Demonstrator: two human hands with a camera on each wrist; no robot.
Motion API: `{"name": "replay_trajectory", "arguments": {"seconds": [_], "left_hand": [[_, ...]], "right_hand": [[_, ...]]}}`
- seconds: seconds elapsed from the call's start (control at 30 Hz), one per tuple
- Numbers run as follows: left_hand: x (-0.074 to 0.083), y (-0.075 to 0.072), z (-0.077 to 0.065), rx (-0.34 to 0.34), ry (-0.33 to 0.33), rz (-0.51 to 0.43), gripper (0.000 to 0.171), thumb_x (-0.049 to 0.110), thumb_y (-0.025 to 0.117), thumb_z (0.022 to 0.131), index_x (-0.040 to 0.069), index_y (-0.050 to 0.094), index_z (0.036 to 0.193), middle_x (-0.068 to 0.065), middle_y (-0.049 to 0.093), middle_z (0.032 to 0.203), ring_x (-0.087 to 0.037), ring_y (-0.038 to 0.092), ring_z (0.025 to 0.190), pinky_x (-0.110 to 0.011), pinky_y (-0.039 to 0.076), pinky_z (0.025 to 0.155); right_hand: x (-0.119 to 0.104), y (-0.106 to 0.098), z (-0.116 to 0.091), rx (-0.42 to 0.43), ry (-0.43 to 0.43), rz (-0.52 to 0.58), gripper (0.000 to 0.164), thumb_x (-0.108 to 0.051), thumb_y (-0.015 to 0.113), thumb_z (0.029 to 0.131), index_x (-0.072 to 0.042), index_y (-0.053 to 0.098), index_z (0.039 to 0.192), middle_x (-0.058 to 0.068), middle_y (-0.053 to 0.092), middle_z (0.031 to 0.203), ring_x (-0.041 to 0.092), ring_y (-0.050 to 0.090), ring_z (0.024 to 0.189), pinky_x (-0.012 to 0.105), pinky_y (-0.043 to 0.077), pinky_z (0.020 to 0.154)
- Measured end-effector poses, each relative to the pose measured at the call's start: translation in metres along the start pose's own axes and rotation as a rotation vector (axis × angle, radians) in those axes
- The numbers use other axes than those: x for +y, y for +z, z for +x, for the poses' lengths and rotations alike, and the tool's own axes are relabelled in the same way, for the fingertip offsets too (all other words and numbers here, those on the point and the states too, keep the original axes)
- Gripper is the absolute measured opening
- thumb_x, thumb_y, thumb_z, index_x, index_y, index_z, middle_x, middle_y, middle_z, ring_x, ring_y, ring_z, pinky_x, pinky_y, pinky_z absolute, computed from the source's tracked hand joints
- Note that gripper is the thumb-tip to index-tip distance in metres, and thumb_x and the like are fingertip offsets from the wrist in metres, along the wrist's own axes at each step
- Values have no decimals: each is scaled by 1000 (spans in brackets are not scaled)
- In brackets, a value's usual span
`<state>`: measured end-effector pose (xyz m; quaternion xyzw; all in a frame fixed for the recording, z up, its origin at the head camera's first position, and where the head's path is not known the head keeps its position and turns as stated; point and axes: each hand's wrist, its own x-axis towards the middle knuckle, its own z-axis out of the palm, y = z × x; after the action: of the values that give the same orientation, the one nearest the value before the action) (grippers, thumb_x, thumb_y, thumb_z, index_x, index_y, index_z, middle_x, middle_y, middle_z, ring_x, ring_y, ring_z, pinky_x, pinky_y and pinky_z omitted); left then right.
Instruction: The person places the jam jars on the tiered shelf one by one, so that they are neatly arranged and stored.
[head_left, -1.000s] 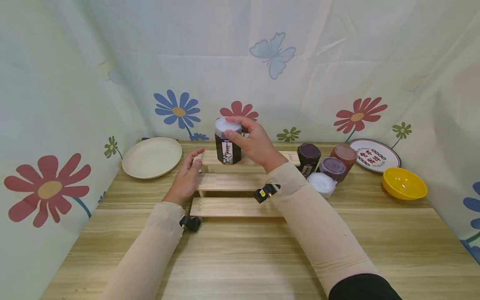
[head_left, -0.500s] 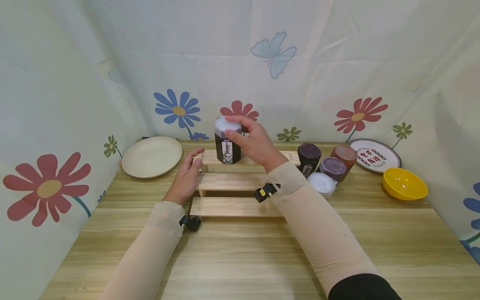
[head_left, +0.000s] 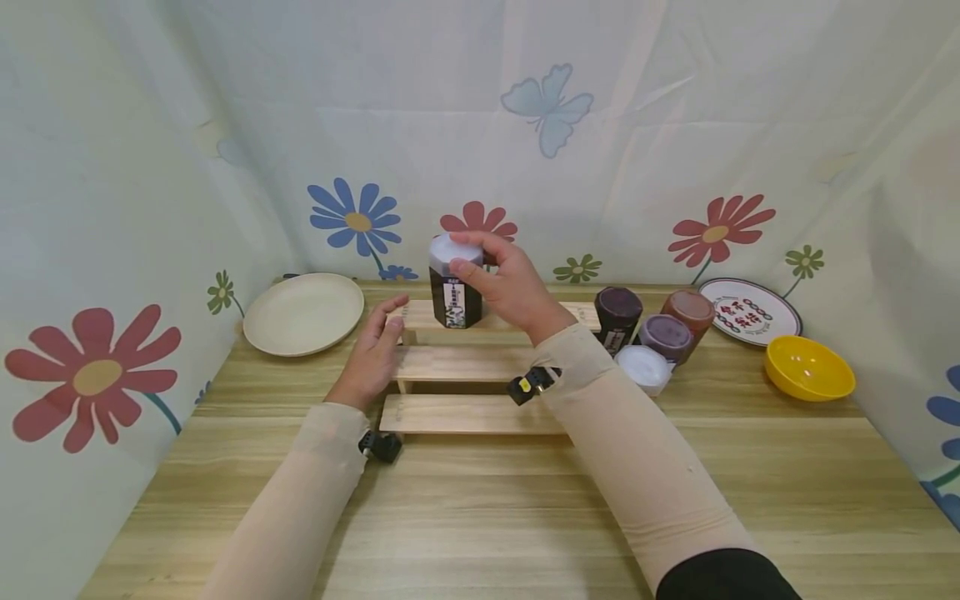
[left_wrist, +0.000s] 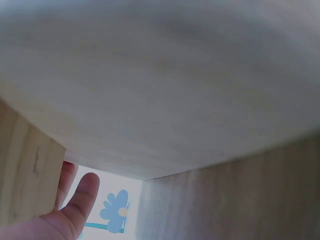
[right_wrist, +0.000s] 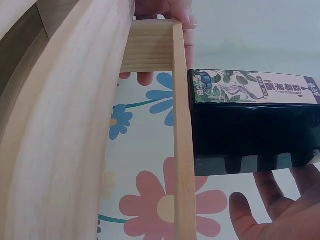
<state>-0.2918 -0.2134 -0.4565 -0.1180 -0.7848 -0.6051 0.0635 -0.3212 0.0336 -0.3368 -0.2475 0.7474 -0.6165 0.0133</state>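
Observation:
My right hand point(head_left: 513, 283) holds a dark, many-sided jar point(head_left: 455, 302) by its white lid, thumb in front and index finger over the top. The jar is upright on the top board of a three-step wooden rack point(head_left: 468, 364), left of its middle. In the right wrist view the jar's base point(right_wrist: 192, 135) meets the board's edge, and a patterned label runs along one side. My left hand point(head_left: 371, 354) grips the rack's left end at the top step. Its thumb point(left_wrist: 82, 202) shows beside the side panel in the left wrist view; the other fingers are partly hidden.
Right of the rack stand a dark jar point(head_left: 618, 317), a purple-lidded jar point(head_left: 665, 336), a reddish jar point(head_left: 688, 310) and a white-lidded jar point(head_left: 643, 367). Beyond are a printed plate point(head_left: 752, 310) and a yellow bowl point(head_left: 810, 368). A cream plate point(head_left: 303, 315) lies at left.

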Motion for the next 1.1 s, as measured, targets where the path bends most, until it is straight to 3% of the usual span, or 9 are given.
{"name": "replay_trajectory", "arguments": {"seconds": [0.63, 1.1], "left_hand": [[0, -1, 1, 2, 5, 16, 48, 32, 34, 117, 13, 38, 160, -8, 33, 169, -34, 35, 151, -57, 25, 125], [5, 0, 2, -6, -50, 8, 46, 23, 30, 117, 14, 35, 162, -12, 28, 171, -38, 32, 153, -57, 24, 125]], "right_hand": [[0, 1, 0, -23, -5, 8, 43, -25, 66, 106, -20, 59, 149, 11, 56, 144, 27, 56, 124, 47, 55, 102], [-1, 2, 0, -10, -9, 9, 43, -24, 68, 105, -19, 60, 148, 11, 57, 141, 27, 56, 121, 47, 55, 101]]}}
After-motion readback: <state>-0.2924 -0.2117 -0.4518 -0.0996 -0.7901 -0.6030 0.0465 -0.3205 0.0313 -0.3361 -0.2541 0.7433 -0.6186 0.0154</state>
